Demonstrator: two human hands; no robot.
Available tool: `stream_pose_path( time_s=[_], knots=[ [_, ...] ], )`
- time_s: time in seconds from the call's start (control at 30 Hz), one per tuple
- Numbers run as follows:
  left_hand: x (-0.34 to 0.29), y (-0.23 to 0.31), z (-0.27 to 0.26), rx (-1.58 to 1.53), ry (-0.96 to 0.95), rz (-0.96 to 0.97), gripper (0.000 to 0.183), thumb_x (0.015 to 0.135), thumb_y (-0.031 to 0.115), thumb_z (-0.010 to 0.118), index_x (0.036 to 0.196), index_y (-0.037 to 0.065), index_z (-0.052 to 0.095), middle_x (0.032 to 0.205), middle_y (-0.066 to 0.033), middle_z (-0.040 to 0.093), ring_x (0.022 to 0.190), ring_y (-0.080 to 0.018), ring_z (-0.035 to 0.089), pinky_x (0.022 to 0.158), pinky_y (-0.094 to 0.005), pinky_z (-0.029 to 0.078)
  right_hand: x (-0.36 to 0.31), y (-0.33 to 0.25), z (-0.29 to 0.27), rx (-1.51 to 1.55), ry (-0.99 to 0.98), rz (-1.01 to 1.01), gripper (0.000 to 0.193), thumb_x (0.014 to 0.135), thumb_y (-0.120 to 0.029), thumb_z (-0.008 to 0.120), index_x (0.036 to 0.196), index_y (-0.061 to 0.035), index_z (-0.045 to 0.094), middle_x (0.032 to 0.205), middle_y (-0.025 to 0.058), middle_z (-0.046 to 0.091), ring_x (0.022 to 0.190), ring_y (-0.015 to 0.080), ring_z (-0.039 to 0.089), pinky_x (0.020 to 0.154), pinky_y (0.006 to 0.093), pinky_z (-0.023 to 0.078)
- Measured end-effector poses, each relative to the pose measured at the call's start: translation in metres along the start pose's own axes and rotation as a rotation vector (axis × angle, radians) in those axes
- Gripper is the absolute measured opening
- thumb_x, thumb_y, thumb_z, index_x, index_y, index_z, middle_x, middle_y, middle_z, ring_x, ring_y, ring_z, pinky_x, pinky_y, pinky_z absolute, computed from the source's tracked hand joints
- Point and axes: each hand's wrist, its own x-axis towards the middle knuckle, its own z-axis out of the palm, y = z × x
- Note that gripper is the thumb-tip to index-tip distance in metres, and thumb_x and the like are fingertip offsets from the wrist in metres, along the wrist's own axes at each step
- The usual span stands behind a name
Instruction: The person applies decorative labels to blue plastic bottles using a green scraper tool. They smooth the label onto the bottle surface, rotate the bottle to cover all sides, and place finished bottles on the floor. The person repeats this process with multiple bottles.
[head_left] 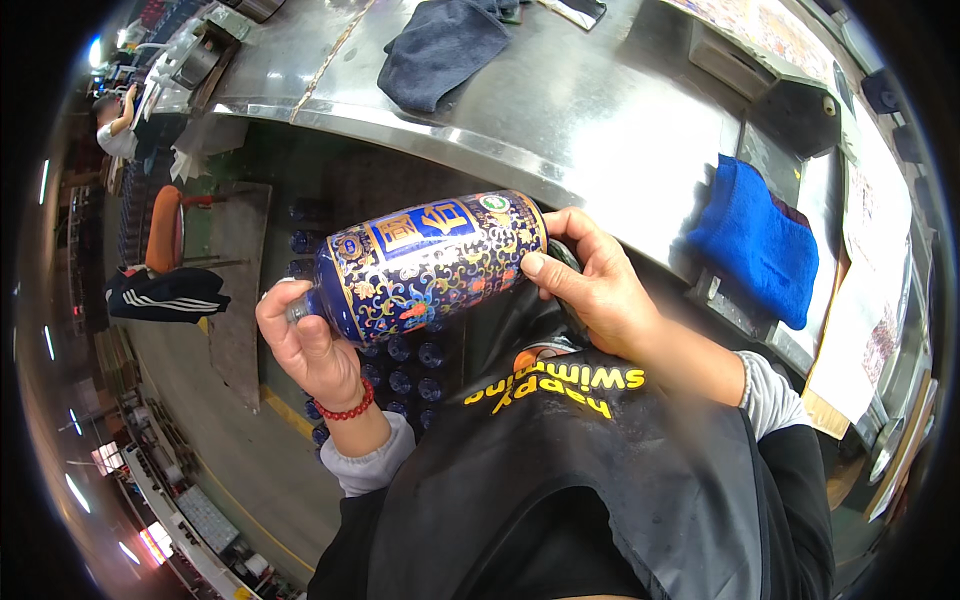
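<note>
A dark blue bottle (430, 262) with a colourful floral and gold pattern lies nearly level in front of my chest, held between both hands. Its narrow neck points left, and my left hand (318, 350) is wrapped round it, a red bead bracelet on the wrist. At the other end, the base is gripped by my right hand (597, 285), its thumb along the near side and the fingers mostly hidden behind. A blue and gold label panel faces up. The bottle is tilted slightly, its base end higher in the picture.
A metal worktable (560, 110) runs across the far side, carrying a dark grey cloth (440, 52). At right hangs a bright blue cloth (760, 240) near patterned sheets (870, 290). Several blue bottles (400, 348) stand below. Left are an orange chair (165, 230), a dark jacket (168, 293) and another person (117, 125).
</note>
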Motion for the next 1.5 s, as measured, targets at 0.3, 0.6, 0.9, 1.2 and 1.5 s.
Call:
stream_pose_path(
  time_s=[0.3, 0.6, 0.9, 1.2, 1.5],
  knots=[
    [-0.004, 0.003, 0.004, 0.005, -0.003, 0.0, 0.044, 0.099, 0.04, 0.067, 0.117, 0.002, 0.055, 0.107, -0.0047, 0.051, 0.095, -0.0108, 0.052, 0.087, -0.0244, 0.042, -0.002, -0.006, -0.004, 0.101, 0.049, 0.177, 0.027, 0.094, -0.021, 0.073, 0.112, -0.004, 0.062, 0.111, 0.0057, 0.065, 0.108, 0.013, 0.057, 0.098, 0.0306, 0.044],
    [-0.003, 0.004, 0.004, -0.018, 0.007, 0.006, 0.043, 0.099, 0.038, 0.066, 0.119, 0.001, 0.054, 0.108, -0.0054, 0.052, 0.096, -0.0108, 0.054, 0.087, -0.0247, 0.044, 0.0, 0.004, -0.005, -0.065, 0.001, 0.019, 0.032, 0.093, -0.016, 0.074, 0.119, -0.0061, 0.058, 0.11, 0.0026, 0.061, 0.093, 0.0073, 0.054, 0.079, 0.0243, 0.045],
    [-0.004, 0.008, 0.009, -0.05, 0.008, -0.019, 0.042, 0.1, 0.037, 0.066, 0.118, 0.0, 0.054, 0.105, -0.0052, 0.055, 0.094, -0.0103, 0.057, 0.086, -0.024, 0.046, -0.002, -0.006, -0.002, 0.162, 0.045, 0.235, 0.027, 0.096, -0.02, 0.072, 0.115, -0.0054, 0.062, 0.111, 0.0041, 0.064, 0.111, 0.012, 0.054, 0.099, 0.0311, 0.044],
    [0.001, 0.007, 0.014, -0.107, 0.043, -0.074, 0.043, 0.099, 0.038, 0.067, 0.116, 0.0, 0.054, 0.098, -0.0043, 0.061, 0.087, -0.0096, 0.062, 0.082, -0.0234, 0.051, -0.003, 0.003, -0.008, -0.228, -0.075, -0.022, 0.041, 0.093, -0.011, 0.075, 0.126, -0.0028, 0.053, 0.121, 0.0043, 0.058, 0.116, 0.0136, 0.053, 0.106, 0.0313, 0.042],
    [-0.002, 0.003, 0.013, -0.162, 0.03, -0.08, 0.043, 0.1, 0.036, 0.065, 0.118, 0.0, 0.052, 0.1, -0.0073, 0.065, 0.089, -0.0119, 0.065, 0.083, -0.0258, 0.053, -0.003, -0.002, -0.006, 0.022, 0.01, 0.136, 0.029, 0.099, -0.022, 0.067, 0.12, -0.0038, 0.058, 0.11, 0.0049, 0.062, 0.104, 0.0123, 0.055, 0.092, 0.029, 0.044]
  ],
)
